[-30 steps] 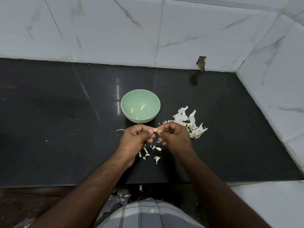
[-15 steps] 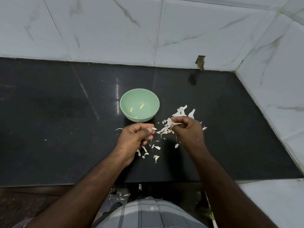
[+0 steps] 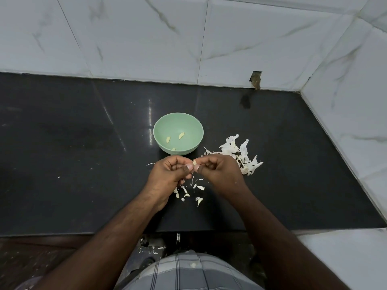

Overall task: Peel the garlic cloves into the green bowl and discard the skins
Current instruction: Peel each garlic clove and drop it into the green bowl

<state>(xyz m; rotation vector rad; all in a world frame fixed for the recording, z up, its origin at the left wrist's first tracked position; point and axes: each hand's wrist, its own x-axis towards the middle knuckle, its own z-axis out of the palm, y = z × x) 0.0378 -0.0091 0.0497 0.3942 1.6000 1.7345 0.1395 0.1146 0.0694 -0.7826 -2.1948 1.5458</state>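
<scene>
A small garlic clove (image 3: 194, 163) is pinched between the fingertips of my left hand (image 3: 167, 174) and my right hand (image 3: 219, 172), just in front of the green bowl (image 3: 165, 122). The bowl stands on the black counter and holds three peeled cloves (image 3: 181, 135). A heap of white garlic skins (image 3: 240, 155) lies to the right of my right hand. Smaller skin scraps (image 3: 194, 191) are scattered on the counter under my hands.
The black stone counter (image 3: 83, 153) runs to white marble-tiled walls at the back and right. Its front edge lies below my forearms. A chipped hole (image 3: 256, 79) shows in the back tile. More skin bits lie on the floor below the counter edge.
My right hand swung out to the skin heap on the right, then came back to meet the left hand at the clove. The left hand stayed where it was.
</scene>
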